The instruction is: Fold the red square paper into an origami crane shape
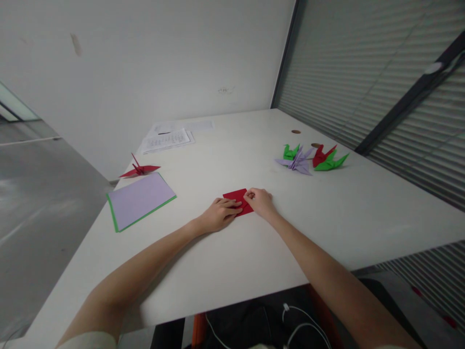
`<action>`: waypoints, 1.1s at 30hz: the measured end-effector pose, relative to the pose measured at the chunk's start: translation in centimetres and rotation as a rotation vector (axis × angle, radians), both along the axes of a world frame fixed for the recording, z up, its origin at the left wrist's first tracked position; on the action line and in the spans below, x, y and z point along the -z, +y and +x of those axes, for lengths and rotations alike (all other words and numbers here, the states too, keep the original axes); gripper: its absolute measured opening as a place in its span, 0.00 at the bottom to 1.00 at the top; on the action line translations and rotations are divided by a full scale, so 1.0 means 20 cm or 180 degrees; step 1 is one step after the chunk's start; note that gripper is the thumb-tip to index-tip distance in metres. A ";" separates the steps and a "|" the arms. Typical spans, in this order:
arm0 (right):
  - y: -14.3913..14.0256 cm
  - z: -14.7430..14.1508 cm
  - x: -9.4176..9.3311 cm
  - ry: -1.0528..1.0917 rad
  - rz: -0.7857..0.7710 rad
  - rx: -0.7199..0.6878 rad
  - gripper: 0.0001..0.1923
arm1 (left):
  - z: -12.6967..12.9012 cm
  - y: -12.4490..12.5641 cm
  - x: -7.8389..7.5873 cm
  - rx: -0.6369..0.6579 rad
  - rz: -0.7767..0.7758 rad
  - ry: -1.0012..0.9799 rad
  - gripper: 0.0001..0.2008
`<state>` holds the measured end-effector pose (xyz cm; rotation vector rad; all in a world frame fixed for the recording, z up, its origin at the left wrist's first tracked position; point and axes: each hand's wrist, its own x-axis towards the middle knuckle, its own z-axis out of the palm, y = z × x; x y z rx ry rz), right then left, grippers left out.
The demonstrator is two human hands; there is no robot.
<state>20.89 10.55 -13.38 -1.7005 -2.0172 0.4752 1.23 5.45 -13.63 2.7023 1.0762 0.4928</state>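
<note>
A folded piece of red paper lies flat on the white table in front of me. My left hand rests on its left part, fingers flat and pressing down. My right hand pinches the paper's right edge with curled fingers. Both hands cover the near half of the paper.
A stack of lilac and green sheets lies to the left, with a red paper crane behind it. Several finished cranes, green, lilac and red, sit at the right. Printed pages lie at the far edge.
</note>
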 end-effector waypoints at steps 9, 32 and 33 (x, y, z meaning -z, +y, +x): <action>0.00 -0.01 0.00 -0.0008 -0.0008 0.0033 0.06 | 0.00 0.00 0.00 0.0006 0.0017 -0.0032 0.16; 0.00 -0.01 -0.01 -0.0178 -0.0034 0.0023 0.06 | 0.00 0.00 0.00 0.0024 0.0017 0.0047 0.17; 0.00 -0.01 -0.01 -0.0219 -0.0043 0.0006 0.06 | 0.00 0.00 0.00 0.0027 0.0018 0.0043 0.17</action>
